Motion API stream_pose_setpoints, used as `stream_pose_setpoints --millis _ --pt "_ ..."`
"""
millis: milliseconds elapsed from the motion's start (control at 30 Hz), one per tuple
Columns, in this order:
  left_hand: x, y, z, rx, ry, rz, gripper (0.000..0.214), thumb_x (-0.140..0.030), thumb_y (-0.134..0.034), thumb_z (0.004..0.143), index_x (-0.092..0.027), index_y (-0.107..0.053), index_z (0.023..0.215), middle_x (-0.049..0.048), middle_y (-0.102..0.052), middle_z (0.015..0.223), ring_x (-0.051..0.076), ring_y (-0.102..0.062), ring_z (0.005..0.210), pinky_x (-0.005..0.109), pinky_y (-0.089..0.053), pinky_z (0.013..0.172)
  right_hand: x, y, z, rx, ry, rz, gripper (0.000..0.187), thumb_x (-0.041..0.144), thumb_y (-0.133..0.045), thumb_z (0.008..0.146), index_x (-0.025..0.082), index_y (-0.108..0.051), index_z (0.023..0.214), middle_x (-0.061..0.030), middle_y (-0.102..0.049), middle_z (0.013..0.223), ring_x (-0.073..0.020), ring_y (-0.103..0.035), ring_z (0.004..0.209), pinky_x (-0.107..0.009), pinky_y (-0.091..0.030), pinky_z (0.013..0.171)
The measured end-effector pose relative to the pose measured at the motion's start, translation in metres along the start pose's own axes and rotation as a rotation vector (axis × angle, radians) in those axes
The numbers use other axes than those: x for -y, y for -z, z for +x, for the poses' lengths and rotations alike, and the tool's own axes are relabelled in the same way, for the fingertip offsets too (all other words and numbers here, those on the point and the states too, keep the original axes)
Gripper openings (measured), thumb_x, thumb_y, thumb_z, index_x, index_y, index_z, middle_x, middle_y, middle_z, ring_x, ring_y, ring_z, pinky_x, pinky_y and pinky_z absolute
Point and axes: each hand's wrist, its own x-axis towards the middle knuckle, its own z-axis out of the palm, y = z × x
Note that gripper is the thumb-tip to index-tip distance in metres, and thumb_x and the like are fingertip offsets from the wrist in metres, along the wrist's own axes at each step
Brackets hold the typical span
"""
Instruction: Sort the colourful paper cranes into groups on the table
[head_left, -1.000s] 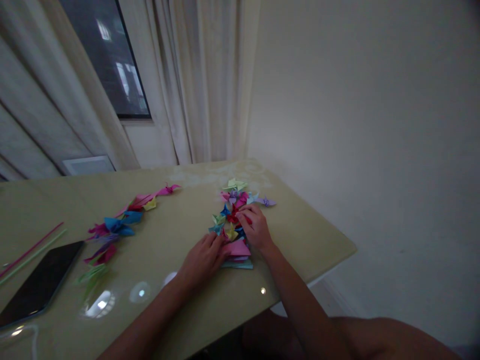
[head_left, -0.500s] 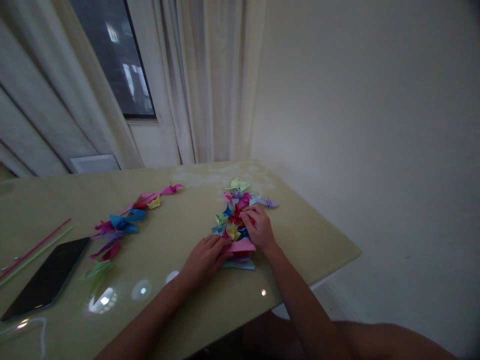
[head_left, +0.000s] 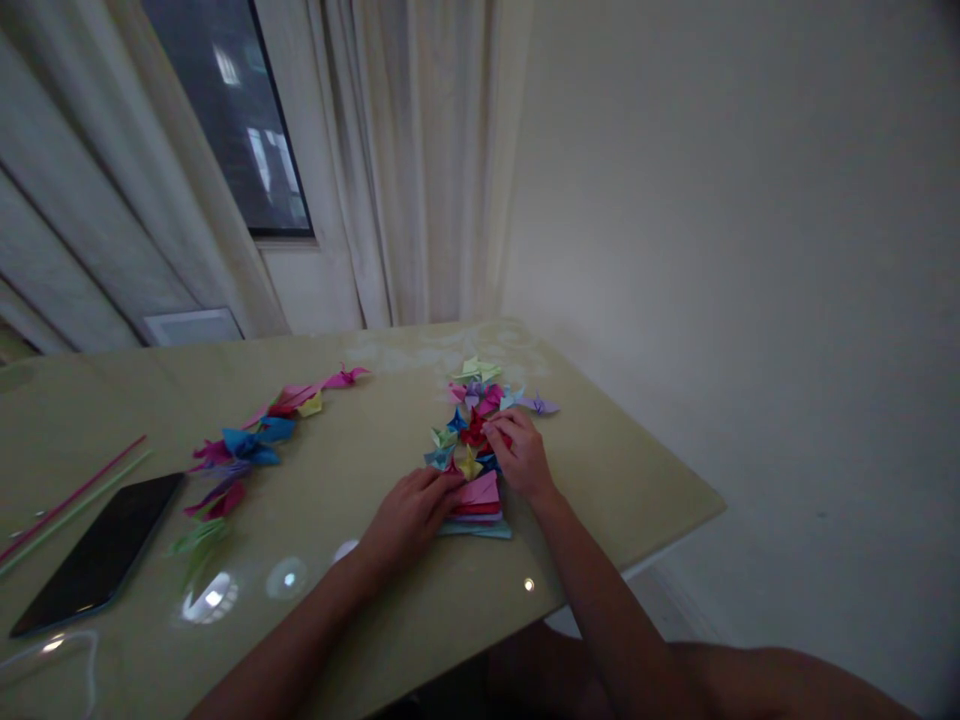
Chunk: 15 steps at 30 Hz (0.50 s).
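Observation:
My left hand (head_left: 411, 512) lies at the left side of a stack of folded coloured papers (head_left: 475, 528), its fingers closed on the edge of the pink folded paper (head_left: 480, 488) on top. Below the pink sheet, red, purple and light blue layers show. Just beyond, my right hand (head_left: 523, 458) pinches a red origami crane (head_left: 474, 430), which its fingers partly cover. Around that crane sit several more paper cranes, among them a yellow crane (head_left: 469, 464), a dark blue crane (head_left: 456, 420) and a purple crane (head_left: 540, 404).
A strung row of paper cranes (head_left: 259, 442) lies at the left of the glossy table (head_left: 360, 440). Farther left are a black phone (head_left: 101, 550) and pink and green straw-like sticks (head_left: 82, 495). A wall (head_left: 712, 250) and curtains (head_left: 435, 170) stand behind the table.
The pink paper has shifted leftward and now lies more squarely on the stack, uncovering the red and purple layers. Both hands stay almost in place.

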Motion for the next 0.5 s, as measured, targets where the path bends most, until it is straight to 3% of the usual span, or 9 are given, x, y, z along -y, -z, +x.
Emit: stream_pose_setpoints --millis 133,233,367,433,500 --pt "-0.003 0.0 0.0 0.041 -0.067 -0.021 0.038 -0.038 -0.05 0.106 -0.026 -0.065 0.139 0.0107 -0.074 0.123 0.024 -0.069 0.11 0.038 -0.055 0.099 0.0 0.001 0.0 0.002 0.011 -0.007 0.025 0.032 -0.058 0.105 0.023 -0.075 0.088 -0.0076 -0.068 0.097 -0.0237 -0.065 0.096 -0.04 -0.052 0.09" --pt "0.008 0.012 0.004 -0.024 -0.002 -0.014 0.039 -0.04 -0.05 0.106 -0.024 -0.064 0.139 0.0096 -0.075 0.115 0.023 -0.07 0.103 0.037 -0.055 0.095 -0.003 0.002 0.0 0.005 0.012 -0.006 0.026 0.033 -0.057 0.105 0.023 -0.074 0.089 -0.0079 -0.068 0.098 -0.0238 -0.065 0.096 -0.04 -0.052 0.091" --pt "0.056 0.057 -0.003 -0.273 0.316 0.28 0.037 -0.038 -0.042 0.106 -0.019 -0.072 0.115 0.0149 -0.073 0.113 0.029 -0.067 0.106 0.046 -0.052 0.097 -0.006 0.002 0.0 -0.009 0.015 -0.002 0.028 0.035 -0.057 0.105 0.022 -0.074 0.088 -0.008 -0.068 0.097 -0.0237 -0.065 0.096 -0.039 -0.053 0.09" --pt "0.085 0.082 -0.016 -0.421 0.555 0.553 0.04 -0.033 -0.042 0.104 -0.016 -0.068 0.128 0.023 -0.065 0.135 0.041 -0.06 0.122 0.06 -0.047 0.101 -0.005 0.001 0.0 -0.005 0.012 -0.001 0.029 0.036 -0.056 0.105 0.022 -0.074 0.088 -0.0082 -0.068 0.097 -0.0236 -0.065 0.096 -0.039 -0.053 0.09" --pt "0.109 0.102 -0.031 -0.451 0.703 0.652 0.045 -0.027 -0.042 0.102 -0.012 -0.06 0.14 0.0282 -0.056 0.148 0.049 -0.052 0.132 0.071 -0.041 0.101 -0.003 0.0 0.0 0.009 0.011 0.003 0.029 0.036 -0.056 0.106 0.022 -0.074 0.088 -0.0085 -0.068 0.097 -0.0237 -0.065 0.095 -0.039 -0.053 0.089"
